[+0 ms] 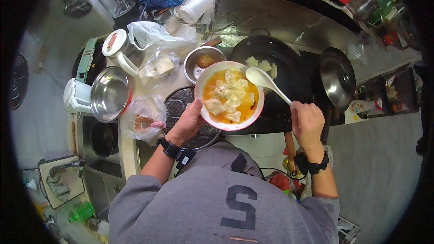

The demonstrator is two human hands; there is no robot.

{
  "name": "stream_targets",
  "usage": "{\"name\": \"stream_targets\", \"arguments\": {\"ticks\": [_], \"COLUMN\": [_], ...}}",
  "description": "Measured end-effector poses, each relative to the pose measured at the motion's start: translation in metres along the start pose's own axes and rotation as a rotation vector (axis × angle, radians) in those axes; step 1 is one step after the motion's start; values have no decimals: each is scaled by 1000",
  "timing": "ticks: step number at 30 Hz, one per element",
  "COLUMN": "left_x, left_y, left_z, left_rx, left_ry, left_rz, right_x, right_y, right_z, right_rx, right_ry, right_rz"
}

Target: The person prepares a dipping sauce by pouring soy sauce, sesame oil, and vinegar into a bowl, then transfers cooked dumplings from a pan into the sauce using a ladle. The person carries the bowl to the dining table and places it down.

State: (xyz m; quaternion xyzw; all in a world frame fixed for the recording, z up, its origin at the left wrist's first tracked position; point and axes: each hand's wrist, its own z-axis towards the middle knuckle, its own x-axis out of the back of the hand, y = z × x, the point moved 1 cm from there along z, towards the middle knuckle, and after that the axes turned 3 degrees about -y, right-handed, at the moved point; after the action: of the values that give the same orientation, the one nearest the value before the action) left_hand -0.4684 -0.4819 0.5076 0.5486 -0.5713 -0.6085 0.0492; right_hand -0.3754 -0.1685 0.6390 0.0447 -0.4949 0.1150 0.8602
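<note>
My left hand [190,117] grips the left rim of a white bowl [229,125] with a reddish edge. Orange broth and pale, flat dumpling-like pieces [232,103] fill the bowl. In my right hand [307,122] is the handle end of a white soup spoon [262,78]; its head is over the bowl's right rim. Behind and to the right of the bowl sits a black wok [288,64], partly hidden by it, with several pale pieces [265,65] inside. A steel bowl [190,62] holding a brown lump stands just behind the white bowl.
A domed metal lid [337,78] is right of the wok. At left are an empty steel bowl [110,93], a white-lidded jug [115,44] and plastic bags [142,103]. A dark patterned round tray [176,103] lies partly under my left hand. A sink [101,142] is at lower left.
</note>
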Motion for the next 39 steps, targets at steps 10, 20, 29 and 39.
{"name": "stream_targets", "arguments": {"ticks": [10,20,29,39], "left_x": [3,17,16,9], "left_y": [-4,0,2,5], "left_z": [7,-9,-10,-14], "left_rx": [-75,-125,-96,-129], "left_ry": [84,162,210,188], "left_rz": [-30,-52,-8,-4], "right_x": [-51,-97,-105,-126], "right_y": [92,114,116,109], "right_z": [-15,-36,-45,-45], "right_rx": [-352,-277,-539,-685], "right_ry": [-27,-179,-241,-292], "right_rz": [13,-185,7,273]}}
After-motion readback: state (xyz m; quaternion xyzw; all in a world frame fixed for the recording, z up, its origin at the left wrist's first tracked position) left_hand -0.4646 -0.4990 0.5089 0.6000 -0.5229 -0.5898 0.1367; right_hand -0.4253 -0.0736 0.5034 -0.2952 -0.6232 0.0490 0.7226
